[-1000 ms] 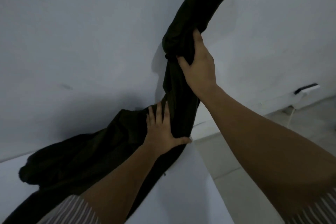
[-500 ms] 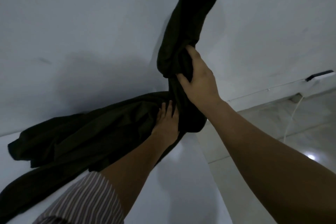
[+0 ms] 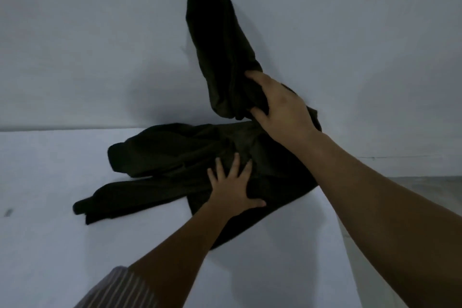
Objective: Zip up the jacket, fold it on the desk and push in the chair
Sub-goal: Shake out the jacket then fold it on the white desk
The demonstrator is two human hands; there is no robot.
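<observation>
Jacket: lying bunched across the middle of the frame on the white desk, one dark part rising toward the upper centre against the wall.

Raised part: sitting lower in the frame than a second ago, when reaching nearly to the top edge; now tipping leftward above the heap, looking like a sleeve or one end of the body, too dark to tell which.

Right hand: at centre right, grip closing around the base of the raised part, thumb and fingers wrapping the cloth, carrying it down and inward.

Left hand: at lower centre, lying flat with fingers spreading wide, holding nothing, pinning the jacket's body against the desk.

Change: jacket now resting more fully on the desk than a second ago, when hanging stretched between both hands; heap spreading toward the left of the frame.

Meaning for the task: judging the fold to be under way, the lifted part about to be laid over the pinned body.

Zip: not visible in this dim light, so unable to say whether closed.

Fold quality: looking loose and creased at the left end, probably needing smoothing after this flap lands.

Chair: not in view; pushing it in judged as not yet done.

Striped sleeve: showing at the bottom left.
</observation>
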